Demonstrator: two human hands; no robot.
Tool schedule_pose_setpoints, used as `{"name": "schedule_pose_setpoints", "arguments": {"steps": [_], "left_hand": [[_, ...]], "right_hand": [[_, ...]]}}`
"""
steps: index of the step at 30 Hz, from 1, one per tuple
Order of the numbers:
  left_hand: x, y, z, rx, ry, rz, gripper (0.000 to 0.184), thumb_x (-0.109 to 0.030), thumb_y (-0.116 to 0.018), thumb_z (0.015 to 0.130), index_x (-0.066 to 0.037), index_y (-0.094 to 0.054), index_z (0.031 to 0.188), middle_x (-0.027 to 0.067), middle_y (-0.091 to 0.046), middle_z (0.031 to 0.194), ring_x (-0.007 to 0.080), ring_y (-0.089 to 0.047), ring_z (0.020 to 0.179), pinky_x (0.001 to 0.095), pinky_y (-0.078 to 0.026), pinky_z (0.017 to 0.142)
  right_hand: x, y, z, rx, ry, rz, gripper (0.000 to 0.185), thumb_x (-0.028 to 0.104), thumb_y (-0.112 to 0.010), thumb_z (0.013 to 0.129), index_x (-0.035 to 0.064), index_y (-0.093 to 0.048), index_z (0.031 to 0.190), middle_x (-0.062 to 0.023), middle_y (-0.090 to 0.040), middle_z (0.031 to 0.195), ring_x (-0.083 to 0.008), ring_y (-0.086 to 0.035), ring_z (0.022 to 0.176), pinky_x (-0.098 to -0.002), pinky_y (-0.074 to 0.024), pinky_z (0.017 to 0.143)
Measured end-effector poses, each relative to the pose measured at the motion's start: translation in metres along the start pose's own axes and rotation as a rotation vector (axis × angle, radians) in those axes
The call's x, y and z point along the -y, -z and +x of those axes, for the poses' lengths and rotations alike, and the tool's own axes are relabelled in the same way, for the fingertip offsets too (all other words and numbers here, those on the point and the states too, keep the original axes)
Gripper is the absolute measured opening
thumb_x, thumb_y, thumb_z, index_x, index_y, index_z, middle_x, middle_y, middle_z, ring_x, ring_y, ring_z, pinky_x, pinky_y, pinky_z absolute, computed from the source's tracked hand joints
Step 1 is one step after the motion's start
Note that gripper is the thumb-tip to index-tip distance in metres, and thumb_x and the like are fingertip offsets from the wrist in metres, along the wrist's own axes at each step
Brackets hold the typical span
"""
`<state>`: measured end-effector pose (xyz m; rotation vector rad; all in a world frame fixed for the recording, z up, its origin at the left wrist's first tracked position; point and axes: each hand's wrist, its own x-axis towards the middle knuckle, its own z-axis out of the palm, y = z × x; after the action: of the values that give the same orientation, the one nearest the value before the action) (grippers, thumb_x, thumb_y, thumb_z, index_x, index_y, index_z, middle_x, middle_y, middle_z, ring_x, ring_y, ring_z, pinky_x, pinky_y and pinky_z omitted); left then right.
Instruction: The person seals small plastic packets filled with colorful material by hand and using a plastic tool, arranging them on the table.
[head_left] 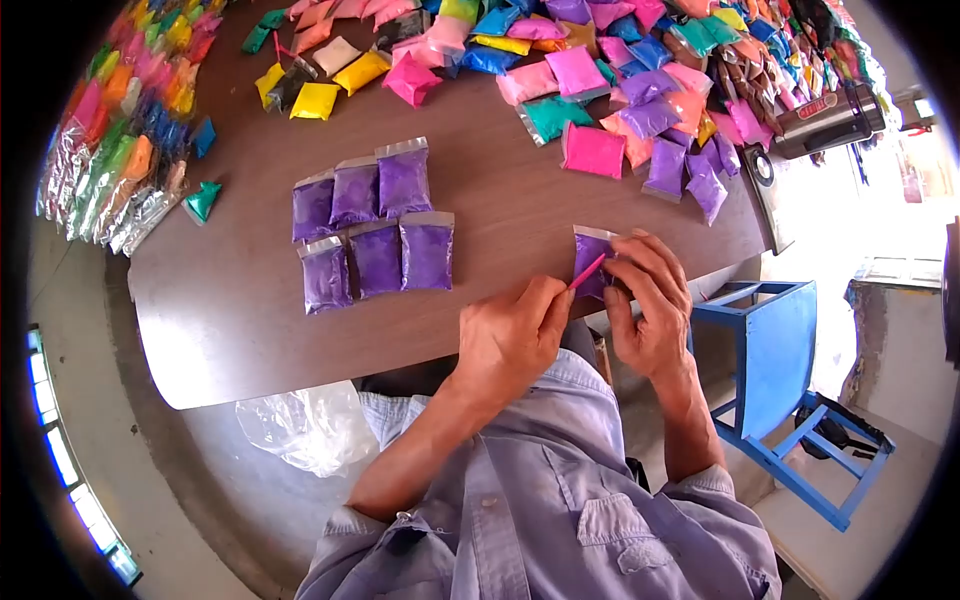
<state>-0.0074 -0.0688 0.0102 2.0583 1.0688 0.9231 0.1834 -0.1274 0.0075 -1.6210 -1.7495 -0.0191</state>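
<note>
My left hand (pixel 512 335) is closed around a thin pink stick (pixel 588 272), which slants up across a small purple packet (pixel 593 247). That packet is at the table's front edge, with a clear strip along its top. My right hand (pixel 650 305) grips its right side, the fingers curled over it; they hide part of the packet. To the left, several purple packets lie in two short rows, among them a back-row packet (pixel 403 180) and a front-row packet (pixel 427 252).
A heap of coloured packets (pixel 575 72) covers the back of the brown table (pixel 230 290). More clear-bagged packets (pixel 120 120) hang over the left end. A metal flask (pixel 828 122) lies at the back right. A blue stool (pixel 780 355) stands to the right, and a clear plastic bag (pixel 310 425) is below.
</note>
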Motion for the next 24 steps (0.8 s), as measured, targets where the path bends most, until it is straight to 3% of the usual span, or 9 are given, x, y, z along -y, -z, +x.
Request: {"name": "schedule_pose_setpoints", "arguments": {"steps": [1,5,12,18,22,24], "left_hand": [[0.001,-0.001,-0.001,0.024,-0.016,0.036,0.010,-0.009,-0.074,0.089,-0.006,-0.065,0.089,0.0124,-0.066,0.071,0.0328,-0.066,0.059,0.0404,-0.049,0.050],[0.014,-0.004,0.015,0.001,-0.025,0.244,0.009,-0.010,-0.071,0.091,-0.008,-0.063,0.089,0.0127,-0.066,0.071,0.0357,-0.064,0.058,0.0422,-0.049,0.050],[-0.003,0.002,0.003,-0.005,-0.105,0.032,0.009,-0.009,-0.073,0.090,-0.009,-0.064,0.090,0.0111,-0.066,0.071,0.0335,-0.065,0.058,0.0416,-0.050,0.050],[0.013,0.001,-0.002,-0.014,-0.019,0.309,0.009,-0.009,-0.075,0.088,-0.008,-0.066,0.090,0.0113,-0.067,0.073,0.0317,-0.066,0.059,0.0400,-0.052,0.051],[0.003,0.004,-0.005,-0.058,-0.134,0.096,0.010,-0.009,-0.074,0.088,-0.008,-0.064,0.088,0.0101,-0.064,0.071,0.0300,-0.065,0.059,0.0395,-0.049,0.050],[0.001,0.000,-0.012,-0.023,-0.182,0.155,0.010,-0.009,-0.074,0.088,-0.009,-0.064,0.087,0.0098,-0.064,0.071,0.0296,-0.065,0.059,0.0392,-0.049,0.050]], "right_hand": [[-0.004,-0.002,-0.002,0.058,0.024,-0.015,0.027,0.005,-0.074,0.076,0.0036,-0.072,0.103,-0.0107,-0.069,0.116,-0.0355,-0.062,0.117,-0.0433,-0.0490,0.097],[0.002,-0.001,0.001,0.083,0.007,-0.043,0.031,0.010,-0.076,0.076,0.0060,-0.073,0.106,-0.0109,-0.068,0.112,-0.0349,-0.063,0.109,-0.0442,-0.0491,0.094],[0.001,-0.008,-0.001,0.023,-0.021,-0.020,0.032,0.011,-0.078,0.072,0.0068,-0.074,0.104,-0.0104,-0.065,0.099,-0.0322,-0.061,0.096,-0.0430,-0.0486,0.087],[-0.001,-0.013,-0.002,-0.021,-0.018,-0.050,0.026,0.007,-0.078,0.073,0.0066,-0.076,0.098,-0.0088,-0.064,0.097,-0.0302,-0.062,0.092,-0.0417,-0.0483,0.083],[0.000,-0.015,0.000,-0.050,-0.038,-0.022,0.020,0.005,-0.077,0.075,0.0062,-0.076,0.096,-0.0085,-0.064,0.093,-0.0296,-0.061,0.089,-0.0402,-0.0482,0.079],[0.002,-0.016,0.003,-0.068,-0.050,-0.013,0.019,0.005,-0.077,0.076,0.0060,-0.076,0.094,-0.0087,-0.065,0.092,-0.0296,-0.062,0.088,-0.0399,-0.0483,0.078]]}}
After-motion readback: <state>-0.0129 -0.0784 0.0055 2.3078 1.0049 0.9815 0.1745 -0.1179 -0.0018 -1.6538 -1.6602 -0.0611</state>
